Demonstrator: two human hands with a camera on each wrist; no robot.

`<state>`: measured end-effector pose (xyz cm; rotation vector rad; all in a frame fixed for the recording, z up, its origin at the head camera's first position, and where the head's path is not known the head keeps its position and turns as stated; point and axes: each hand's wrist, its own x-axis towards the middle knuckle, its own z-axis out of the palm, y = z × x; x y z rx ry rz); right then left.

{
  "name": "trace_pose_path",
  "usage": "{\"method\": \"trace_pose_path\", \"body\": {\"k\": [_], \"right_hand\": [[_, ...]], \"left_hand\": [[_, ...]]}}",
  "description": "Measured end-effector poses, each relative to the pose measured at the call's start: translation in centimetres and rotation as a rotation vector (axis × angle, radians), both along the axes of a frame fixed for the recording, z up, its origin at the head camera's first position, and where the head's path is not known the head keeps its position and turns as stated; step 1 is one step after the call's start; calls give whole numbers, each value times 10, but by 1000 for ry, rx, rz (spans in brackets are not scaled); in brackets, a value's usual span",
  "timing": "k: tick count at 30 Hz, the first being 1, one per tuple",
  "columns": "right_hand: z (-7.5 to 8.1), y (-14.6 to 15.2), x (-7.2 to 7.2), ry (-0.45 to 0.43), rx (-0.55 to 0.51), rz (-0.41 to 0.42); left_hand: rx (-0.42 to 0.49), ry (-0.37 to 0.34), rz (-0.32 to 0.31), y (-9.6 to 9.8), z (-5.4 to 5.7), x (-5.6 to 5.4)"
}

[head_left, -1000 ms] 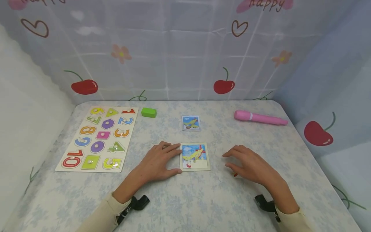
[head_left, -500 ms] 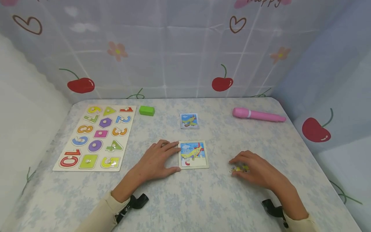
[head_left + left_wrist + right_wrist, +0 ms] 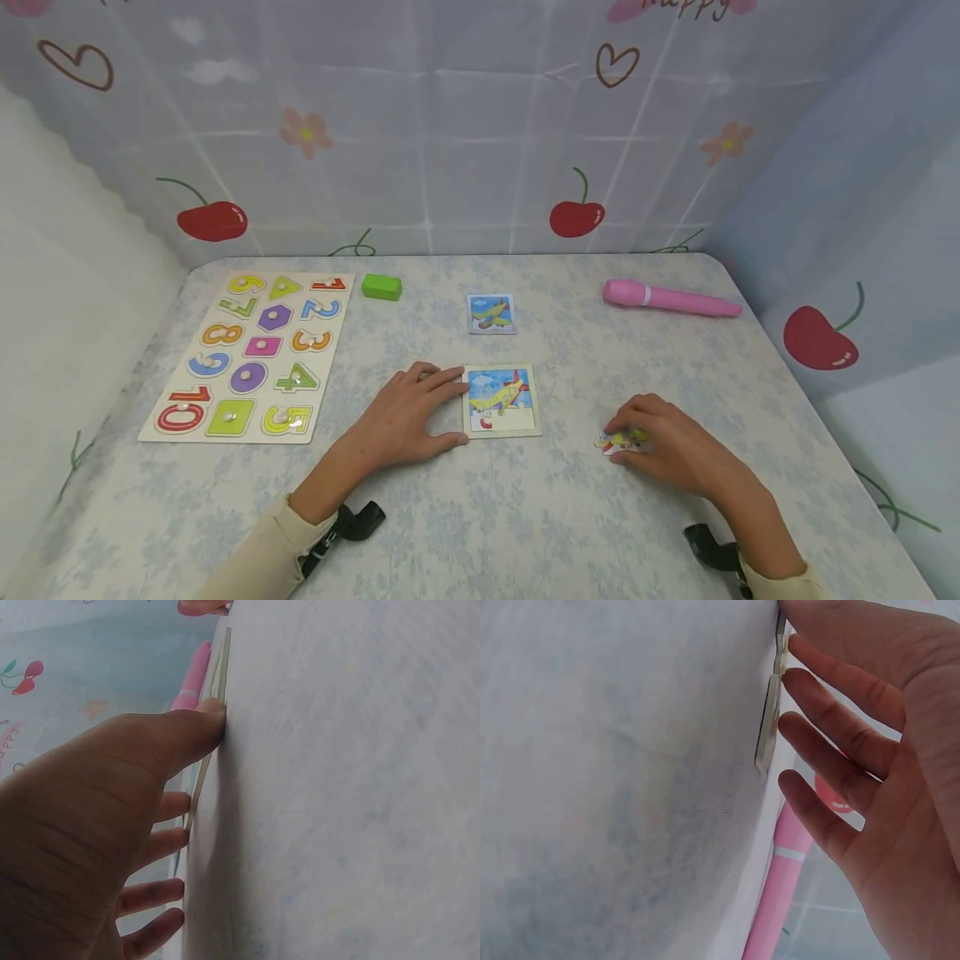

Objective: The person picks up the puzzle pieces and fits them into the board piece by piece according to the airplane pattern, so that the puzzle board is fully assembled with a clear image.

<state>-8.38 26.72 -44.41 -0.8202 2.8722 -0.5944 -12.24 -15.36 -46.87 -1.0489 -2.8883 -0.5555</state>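
A small square jigsaw puzzle (image 3: 501, 396) shows a yellow airplane on blue; part of its bottom strip is bare cream. My left hand (image 3: 416, 417) lies at the puzzle's left edge, thumb and fingertips touching it, as in the left wrist view, where the thumb (image 3: 202, 724) is on the rim. To the right, my right hand (image 3: 667, 437) is low over several loose jigsaw pieces (image 3: 609, 444) in yellow and red. In the right wrist view its loosely bent fingers (image 3: 840, 712) touch or hover by the flat pieces (image 3: 767, 724); any grip is unclear.
An airplane picture card (image 3: 491, 314) lies behind the puzzle. A number-and-shape peg board (image 3: 251, 358) is at the left, with a green block (image 3: 382, 287) beside it. A pink stick-shaped object (image 3: 671, 298) lies at the back right. A printed curtain (image 3: 450, 125) hangs behind the table.
My right hand has shifted right and slightly nearer, away from the puzzle, and the loose jigsaw pieces now show beneath its fingers. My left hand has stayed at the puzzle's edge.
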Motion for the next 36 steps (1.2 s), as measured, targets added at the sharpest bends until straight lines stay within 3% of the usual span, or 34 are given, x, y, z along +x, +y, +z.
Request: {"method": "trace_pose_path", "body": {"k": [17,29,36], "right_hand": [[6,-13,-5,-11,53,1],[11,-40,-18,54,66,51],[15,-60,-26,98,44,127]], "left_hand": [[-9,-7,0,0,-2,0],[8,-1,-3,0,0,1],[0,-8,0,0,-1,1]]}}
